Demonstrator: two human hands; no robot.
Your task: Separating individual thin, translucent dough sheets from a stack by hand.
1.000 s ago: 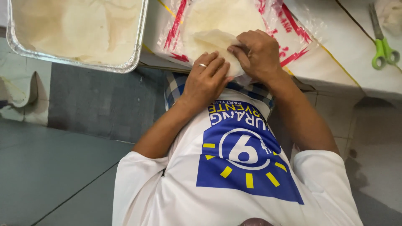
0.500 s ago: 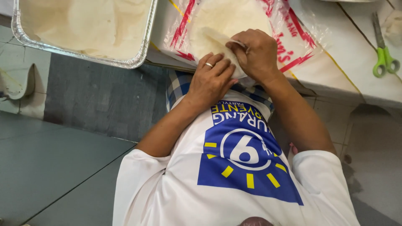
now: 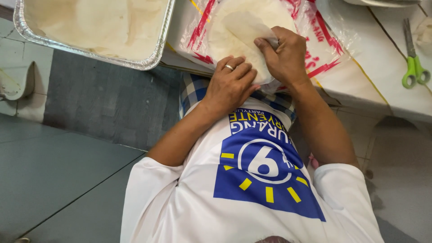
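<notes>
Flanking hands [image 3: 258, 67], seemingly: tray [image 3: 155, 60], scissors [image 3: 413, 67].

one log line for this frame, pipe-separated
left hand: pressing wrapper sheet | right hand: pinching sheet's folded edge | sheet on plastic bag | foil tray left | scissors right

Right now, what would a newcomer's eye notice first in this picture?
At the top centre, the left hand and right hand peel a thin pale wrapper sheet from a stack lying on a clear plastic bag with red print. A foil tray holding similar sheets sits top left, and green-handled scissors lie far right.
</notes>
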